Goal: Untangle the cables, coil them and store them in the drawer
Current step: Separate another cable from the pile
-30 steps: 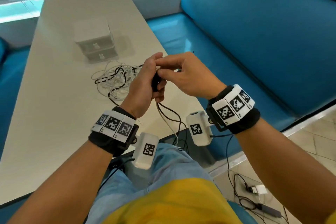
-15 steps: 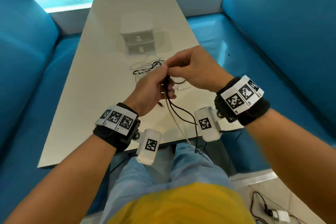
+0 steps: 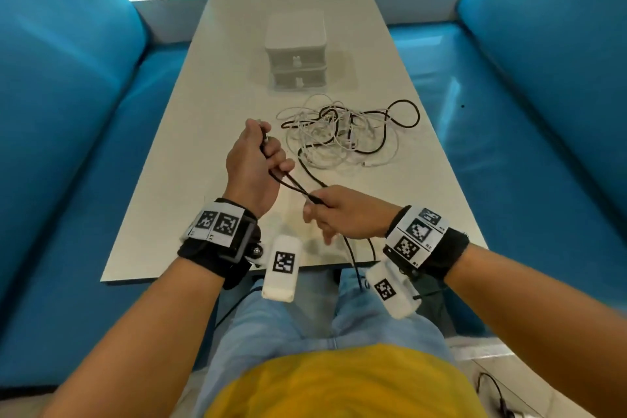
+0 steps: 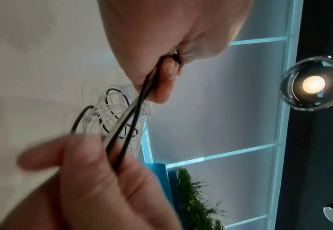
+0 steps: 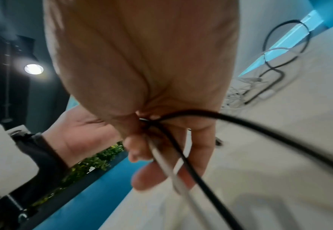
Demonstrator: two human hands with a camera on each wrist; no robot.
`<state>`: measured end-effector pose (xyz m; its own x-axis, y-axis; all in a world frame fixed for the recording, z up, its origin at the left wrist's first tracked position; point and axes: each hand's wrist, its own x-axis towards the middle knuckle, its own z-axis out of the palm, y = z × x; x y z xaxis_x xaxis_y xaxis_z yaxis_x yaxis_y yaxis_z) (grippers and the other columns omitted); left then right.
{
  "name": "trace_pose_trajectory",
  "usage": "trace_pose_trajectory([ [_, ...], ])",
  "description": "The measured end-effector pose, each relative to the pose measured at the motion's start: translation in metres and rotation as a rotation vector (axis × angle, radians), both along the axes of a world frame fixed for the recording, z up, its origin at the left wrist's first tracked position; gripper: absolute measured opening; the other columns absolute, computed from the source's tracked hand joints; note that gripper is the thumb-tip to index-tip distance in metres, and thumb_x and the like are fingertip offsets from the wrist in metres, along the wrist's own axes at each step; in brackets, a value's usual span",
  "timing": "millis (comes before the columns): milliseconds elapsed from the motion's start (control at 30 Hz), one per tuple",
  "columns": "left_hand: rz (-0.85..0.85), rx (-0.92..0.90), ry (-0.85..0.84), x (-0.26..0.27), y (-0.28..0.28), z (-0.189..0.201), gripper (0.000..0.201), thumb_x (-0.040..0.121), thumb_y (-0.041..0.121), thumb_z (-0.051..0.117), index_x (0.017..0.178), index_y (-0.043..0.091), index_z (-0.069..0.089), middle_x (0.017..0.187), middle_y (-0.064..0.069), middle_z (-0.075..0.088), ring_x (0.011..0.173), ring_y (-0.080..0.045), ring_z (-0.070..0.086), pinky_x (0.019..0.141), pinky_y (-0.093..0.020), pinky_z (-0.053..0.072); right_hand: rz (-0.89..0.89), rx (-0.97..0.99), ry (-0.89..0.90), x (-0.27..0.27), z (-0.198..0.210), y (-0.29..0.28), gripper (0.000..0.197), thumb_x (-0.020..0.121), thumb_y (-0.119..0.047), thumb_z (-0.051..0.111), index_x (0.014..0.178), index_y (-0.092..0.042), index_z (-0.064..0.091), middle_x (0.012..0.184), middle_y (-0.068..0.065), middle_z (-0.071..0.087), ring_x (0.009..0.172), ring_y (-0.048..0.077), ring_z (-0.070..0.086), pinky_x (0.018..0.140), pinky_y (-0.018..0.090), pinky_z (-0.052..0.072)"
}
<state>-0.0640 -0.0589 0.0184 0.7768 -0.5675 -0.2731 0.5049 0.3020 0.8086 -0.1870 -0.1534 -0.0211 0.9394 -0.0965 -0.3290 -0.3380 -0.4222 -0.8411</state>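
Hands drawn apart, black cable pulled taut between them

On the table (image 3: 176, 132), the drawer unit (image 3: 296, 54) stands shut just behind the tangled pile (image 3: 342, 136). Nearer than the pile, the left hand (image 3: 252, 170) and right hand (image 3: 342, 214), together a moment ago, have separated; each hand's fingers curl round the black cable (image 3: 294, 185). Coiling seems underway, though its far end is still snarled.

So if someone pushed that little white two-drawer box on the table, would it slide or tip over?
The small white plastic two-drawer box would probably slide rather than tip: it looks squat and sits flat on the smooth pale table. It seems light for its size, so a nudge might shift it easily. Pulling a small drawer knob one-handed could drag the whole box along.
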Motion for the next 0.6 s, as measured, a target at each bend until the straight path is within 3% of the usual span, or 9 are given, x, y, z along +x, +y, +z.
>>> trace_pose_trajectory([
  [67,0.041,-0.003,0.022,0.008,0.004,-0.002,0.030,0.102,0.032,0.037,0.078,0.017,0.046,0.059,0.003,0.024,0.045,-0.011,0.022,0.043,-0.021,0.031,0.026,-0.044,0.036,-0.007,-0.008,-0.009,0.025,0.102,-0.026,0.039,0.085,-0.013,0.052,0.064,-0.001,0.043,0.052,0.015,0.052,0.057,0.027,0.045],
  [167,0.078,0.032,0.018,0.015,0.008,-0.007,0.027,0.101,0.028,0.038,0.078,0.017,0.045,0.058,0.003,0.026,0.045,-0.012,0.025,0.045,-0.022,0.035,0.102,-0.088,0.134,-0.015,-0.015,-0.022,0.027,0.102,-0.030,0.039,0.084,-0.015,0.052,0.068,0.001,0.046,0.053,0.015,0.051,0.059,0.029,0.045],
  [233,0.107,0.058,0.003,0.018,0.010,-0.011,0.024,0.101,0.025,0.038,0.079,0.017,0.045,0.056,0.003,0.029,0.044,-0.013,0.030,0.047,-0.024,0.039,0.175,-0.132,0.208,-0.016,-0.007,-0.031,0.030,0.101,-0.036,0.041,0.089,-0.013,0.057,0.071,0.000,0.055,0.063,0.014,0.055,0.068,0.028,0.046],
  [333,0.159,0.112,-0.023,0.023,0.013,-0.017,0.021,0.100,0.021,0.036,0.080,0.016,0.044,0.055,0.004,0.030,0.042,-0.012,0.031,0.045,-0.023,0.038,0.161,-0.237,0.212,-0.005,0.010,-0.047,0.040,0.098,-0.044,0.042,0.109,-0.011,0.062,0.097,0.002,0.066,0.088,0.017,0.062,0.084,0.032,0.052],
  [433,0.155,0.182,-0.058,0.022,0.012,-0.022,0.022,0.100,0.023,0.036,0.080,0.017,0.042,0.057,0.004,0.028,0.042,-0.010,0.023,0.039,-0.020,0.027,0.076,-0.354,0.055,0.025,0.015,-0.054,0.033,0.100,-0.033,0.044,0.113,-0.011,0.064,0.108,0.006,0.067,0.101,0.023,0.063,0.090,0.037,0.051],
  [533,0.121,0.219,-0.102,0.019,0.011,-0.024,0.024,0.101,0.026,0.034,0.080,0.018,0.042,0.058,0.004,0.028,0.042,-0.008,0.020,0.039,-0.021,0.018,0.109,-0.595,0.055,0.060,-0.001,-0.053,0.031,0.100,-0.022,0.044,0.125,-0.016,0.060,0.130,0.003,0.058,0.120,0.021,0.053,0.100,0.029,0.038],
  [600,0.112,0.230,-0.130,0.021,0.014,-0.023,0.024,0.101,0.025,0.033,0.080,0.018,0.042,0.057,0.005,0.028,0.043,-0.008,0.019,0.041,-0.022,0.016,0.068,-0.714,0.049,0.074,-0.015,-0.060,0.035,0.097,-0.014,0.045,0.129,-0.017,0.057,0.136,0.005,0.052,0.125,0.024,0.048,0.104,0.031,0.037],
])
